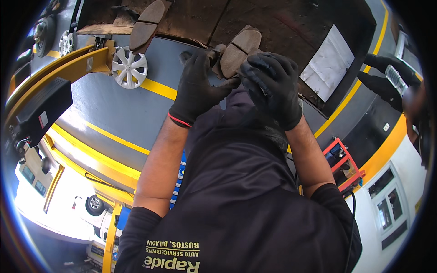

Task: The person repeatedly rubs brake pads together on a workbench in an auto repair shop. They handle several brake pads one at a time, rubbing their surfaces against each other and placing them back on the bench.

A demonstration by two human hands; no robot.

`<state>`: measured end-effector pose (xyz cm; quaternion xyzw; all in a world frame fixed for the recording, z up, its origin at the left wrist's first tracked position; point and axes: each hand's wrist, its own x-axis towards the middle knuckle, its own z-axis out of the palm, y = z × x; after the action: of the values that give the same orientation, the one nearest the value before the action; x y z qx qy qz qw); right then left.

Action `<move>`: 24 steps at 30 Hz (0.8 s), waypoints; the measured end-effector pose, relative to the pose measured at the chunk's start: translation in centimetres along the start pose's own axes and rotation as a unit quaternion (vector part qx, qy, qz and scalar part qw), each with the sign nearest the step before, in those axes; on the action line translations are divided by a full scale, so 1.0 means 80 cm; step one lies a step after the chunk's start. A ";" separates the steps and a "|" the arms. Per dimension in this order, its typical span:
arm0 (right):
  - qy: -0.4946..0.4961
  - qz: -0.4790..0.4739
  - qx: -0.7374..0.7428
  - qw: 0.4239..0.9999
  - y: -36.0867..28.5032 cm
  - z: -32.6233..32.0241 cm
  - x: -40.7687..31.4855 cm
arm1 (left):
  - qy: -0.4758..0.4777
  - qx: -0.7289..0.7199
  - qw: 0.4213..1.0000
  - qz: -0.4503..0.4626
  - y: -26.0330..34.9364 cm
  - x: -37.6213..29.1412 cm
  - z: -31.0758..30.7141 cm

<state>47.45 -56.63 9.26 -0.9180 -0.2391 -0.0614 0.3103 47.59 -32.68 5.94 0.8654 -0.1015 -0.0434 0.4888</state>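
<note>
A worn brake pad, its friction face grooved across the middle, is tilted up between my hands at the near edge of a dark, stained work surface. My left hand, in a black glove with a red cuff edge, grips its left side, thumb near the lower end. From the right, my gloved right hand holds the pad's edge with curled fingers, which hide part of the backing. A second brake pad with a similar groove lies on the surface's left part, overhanging the near edge.
A creased white sheet lies on the right. Below left are a silver wheel cover and a yellow vehicle-lift arm. A red tool cart stands right. Another person's dark-sleeved arm shows at the right rim.
</note>
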 end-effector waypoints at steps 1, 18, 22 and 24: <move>-0.007 -0.007 -0.010 1.000 -0.003 0.001 0.001 | 0.004 -0.012 1.000 0.002 -0.003 -0.001 0.001; -0.065 -0.030 -0.089 0.993 -0.027 0.002 0.018 | 0.006 -0.040 0.999 0.017 -0.015 -0.002 0.001; -0.074 -0.026 -0.097 0.992 -0.034 0.001 0.021 | 0.002 -0.051 0.999 0.002 -0.016 -0.002 0.001; -0.070 -0.031 -0.118 0.990 -0.038 0.001 0.023 | 0.014 -0.050 0.998 0.026 -0.017 -0.001 0.002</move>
<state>47.61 -53.71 11.30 -0.9423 -0.2799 -0.0345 0.1803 47.70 -32.13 4.71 0.8375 -0.1153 -0.0235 0.5336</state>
